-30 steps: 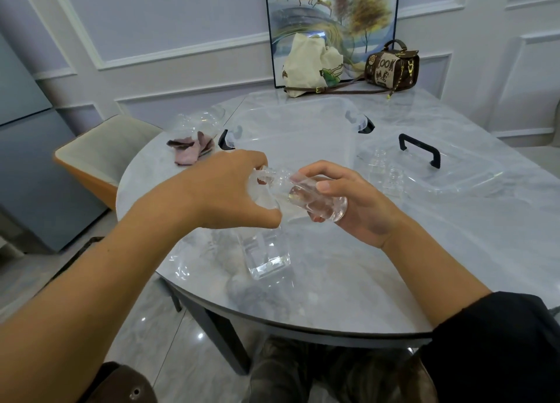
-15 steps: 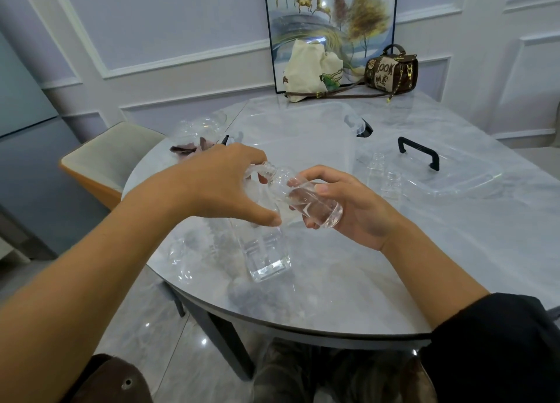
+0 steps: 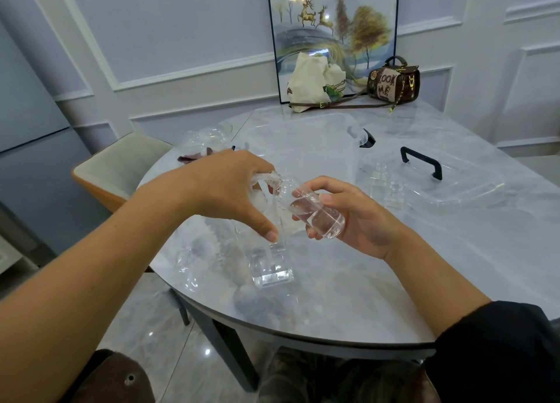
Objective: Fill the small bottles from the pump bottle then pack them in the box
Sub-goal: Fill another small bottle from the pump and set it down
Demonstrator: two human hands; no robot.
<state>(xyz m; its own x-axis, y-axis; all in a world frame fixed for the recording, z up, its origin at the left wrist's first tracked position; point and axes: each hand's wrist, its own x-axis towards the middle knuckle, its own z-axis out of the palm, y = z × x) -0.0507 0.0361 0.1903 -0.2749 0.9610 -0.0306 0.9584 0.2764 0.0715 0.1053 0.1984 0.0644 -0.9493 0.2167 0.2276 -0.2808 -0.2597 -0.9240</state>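
Observation:
A clear square pump bottle (image 3: 271,263) stands on the marble table (image 3: 454,266) near its front edge. My left hand (image 3: 230,187) rests on top of it, covering the pump head. My right hand (image 3: 354,214) holds a small clear bottle (image 3: 312,210), tilted with its neck against the pump spout; liquid shows inside it. Two more small clear bottles (image 3: 378,175) (image 3: 395,192) stand to the right. Behind my hands sits the clear plastic box (image 3: 303,142) with black latches.
The box's clear lid (image 3: 454,187) with a black handle lies at the right. Clear packaging and a pink cloth (image 3: 194,157) lie at the left edge. A cream tote bag (image 3: 315,81), a brown handbag (image 3: 392,81) and a framed picture stand at the back. A chair (image 3: 121,166) is left.
Both hands hold much the same pose over the pump bottle. The small bottle has tilted slightly more toward the spout; the view shifted a little.

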